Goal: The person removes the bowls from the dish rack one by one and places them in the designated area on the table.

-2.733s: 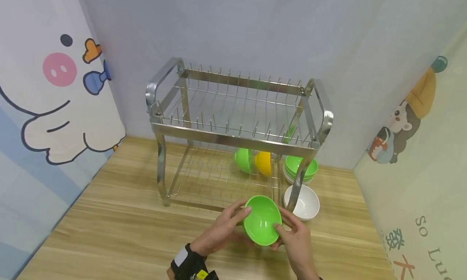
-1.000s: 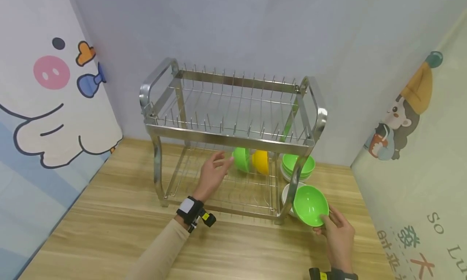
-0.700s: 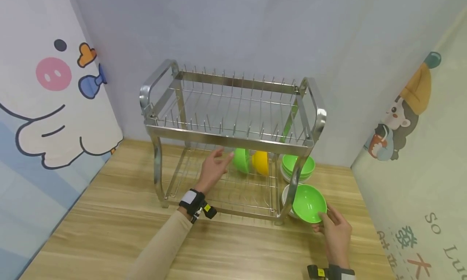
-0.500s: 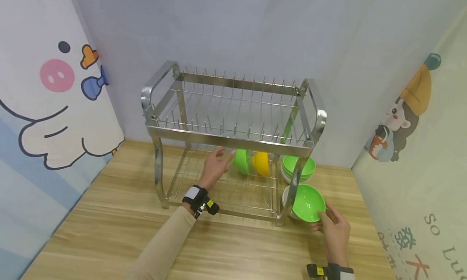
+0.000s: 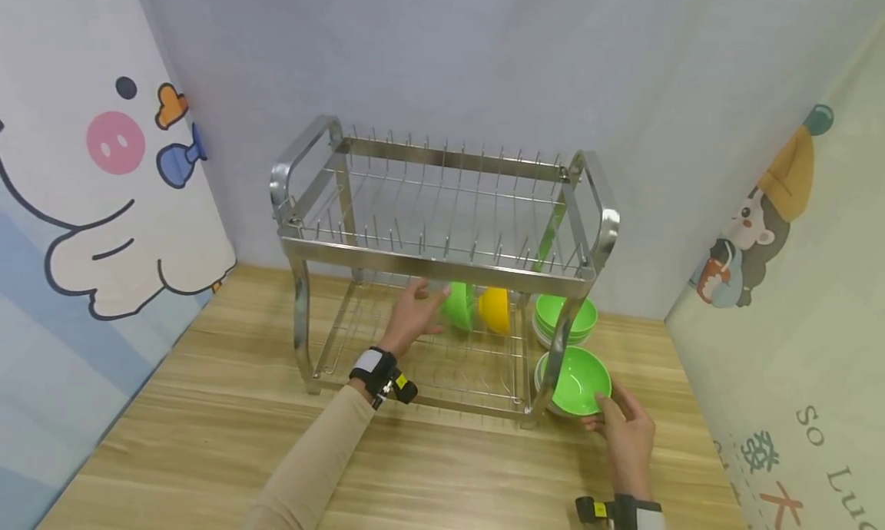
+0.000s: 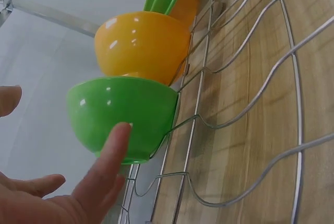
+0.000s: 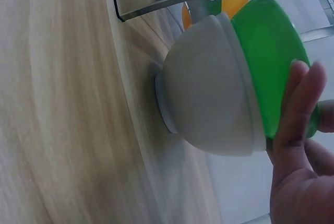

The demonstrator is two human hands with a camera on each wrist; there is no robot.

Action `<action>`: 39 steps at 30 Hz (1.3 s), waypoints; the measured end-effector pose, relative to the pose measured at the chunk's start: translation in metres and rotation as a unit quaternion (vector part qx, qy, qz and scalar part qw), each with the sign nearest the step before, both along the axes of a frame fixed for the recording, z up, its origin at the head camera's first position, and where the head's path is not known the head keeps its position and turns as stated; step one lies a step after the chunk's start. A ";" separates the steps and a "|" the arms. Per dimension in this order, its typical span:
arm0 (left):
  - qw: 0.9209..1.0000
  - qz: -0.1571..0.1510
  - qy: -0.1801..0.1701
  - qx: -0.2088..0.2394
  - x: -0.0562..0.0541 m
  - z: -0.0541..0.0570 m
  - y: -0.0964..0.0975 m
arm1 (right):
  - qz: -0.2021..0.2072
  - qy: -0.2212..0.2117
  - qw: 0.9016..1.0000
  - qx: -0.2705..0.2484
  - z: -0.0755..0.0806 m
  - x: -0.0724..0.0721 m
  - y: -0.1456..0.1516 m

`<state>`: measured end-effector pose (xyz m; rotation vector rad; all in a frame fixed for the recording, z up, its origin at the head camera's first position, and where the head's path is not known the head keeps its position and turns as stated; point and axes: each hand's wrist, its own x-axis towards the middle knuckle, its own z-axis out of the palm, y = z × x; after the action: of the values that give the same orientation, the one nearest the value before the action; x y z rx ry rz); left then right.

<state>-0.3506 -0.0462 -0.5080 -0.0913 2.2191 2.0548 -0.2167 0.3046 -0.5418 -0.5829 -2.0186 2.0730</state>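
In the head view my right hand [image 5: 628, 430] pinches the rim of a green bowl [image 5: 581, 380], thumb inside and fingers underneath. This bowl overlaps the white bowl [image 7: 209, 88]; the right wrist view shows it tilted within the white rim. My left hand [image 5: 411, 315] reaches into the rack's lower tier with fingers extended. A fingertip lies right at the side of another green bowl [image 6: 120, 112], which stands on edge among the wires. Beside that one, a yellow bowl [image 5: 494, 309] also stands on edge.
A two-tier metal dish rack [image 5: 435, 267] stands on the wooden table [image 5: 442, 468], with upright wires along its upper tier. Behind its right front leg is a stack of green bowls [image 5: 565, 309] with white beneath. Printed cloth hangs at the sides.
Both hands held the green bowl before the rack; my left hand has let go and moved into the lower tier. My right hand has carried that bowl right, then onto the white bowl.
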 end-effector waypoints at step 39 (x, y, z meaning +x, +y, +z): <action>0.997 -0.040 0.007 -0.059 -0.033 -0.026 0.033 | -0.021 -0.015 0.999 -0.031 -0.019 -0.007 -0.005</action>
<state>-0.3833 -0.0128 -0.5344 0.0012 2.3122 1.8889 -0.2238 0.2996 -0.5604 -0.6644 -1.9472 2.1208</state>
